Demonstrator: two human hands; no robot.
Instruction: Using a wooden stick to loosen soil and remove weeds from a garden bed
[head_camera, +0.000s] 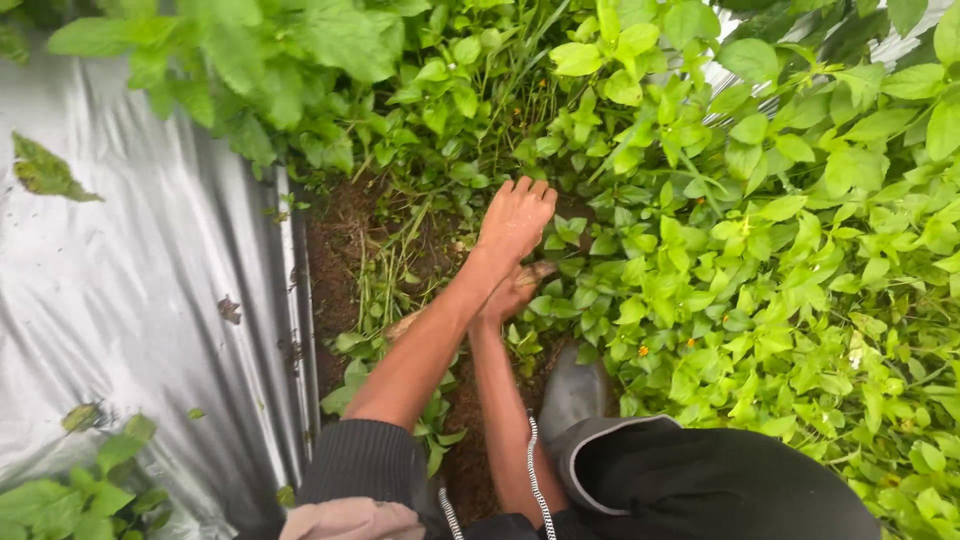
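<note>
Left hand (514, 222): reaching forward over the furrow, back of the hand up, fingers together and curling down into the low weeds (455, 170); palm hidden, so impossible to tell whether gripping anything.
Right hand (512, 292): lying lower, crossing under the left wrist, largely covered by it; grip impossible to tell, though seeming to be touching a pale, flat, stem-like piece (408, 322) stretching leftward along the ground.
Weeds: growing thick at the far end of the furrow, directly beneath and ahead of the left fingertips, mixing broad leaves with thin grass blades.
Soil (335, 245): showing dark and reddish brown in a narrow strip between the two planted sides, with loose green stalks (385, 270) lying across it.
Plastic sheet (130, 270): spreading silver-grey over the bed on the left, wrinkling, carrying scattered torn leaves and specks of dirt, its edge running just beside the soil.
Leafy plants (790, 240): crowding the whole right side, bright green, with a few small orange flowers (644, 351) peeking through near the forearms.
Sleeve (365, 462): bunching dark and ribbed on the left forearm.
Boot (572, 392): standing grey in the soil, just beside the right forearm.
Cord (535, 470): hanging white and twisted along the right arm.
Dark garment (700, 485): filling the lower right corner.
</note>
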